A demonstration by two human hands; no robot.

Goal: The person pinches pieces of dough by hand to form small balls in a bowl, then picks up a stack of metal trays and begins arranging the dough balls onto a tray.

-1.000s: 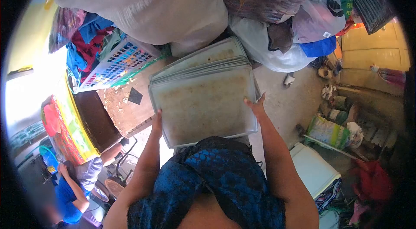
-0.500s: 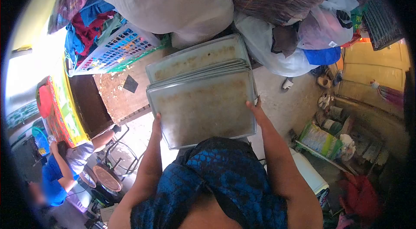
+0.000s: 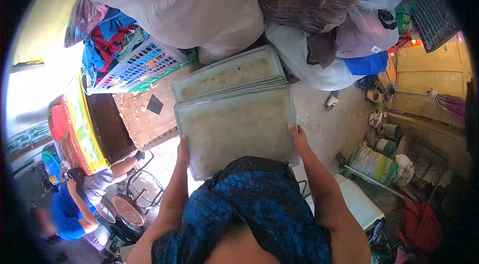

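Note:
A stack of shallow rectangular metal trays [image 3: 237, 132], grey with brownish stains, lies in front of my body. The trays fan out slightly, and a rear tray [image 3: 229, 74] sticks out farther at the back. My left hand [image 3: 183, 151] grips the near tray's left edge, fingers mostly hidden beneath it. On the opposite edge, my right hand [image 3: 299, 141] holds on with the thumb along the rim. The near edge of the stack is partly covered by my dark blue patterned top [image 3: 254, 189].
Behind the trays sit a large white sack [image 3: 184, 9] and filled plastic bags [image 3: 364, 32]. A laundry basket [image 3: 142, 64] with clothes stands on a wooden surface [image 3: 144, 127] at left. A person in blue [image 3: 70, 209] sits lower left. Shoes [image 3: 374, 96] lie at right.
The whole view has shifted slightly, so the trays and surroundings appear a little lower and farther right. Both hands keep their hold on the tray edges.

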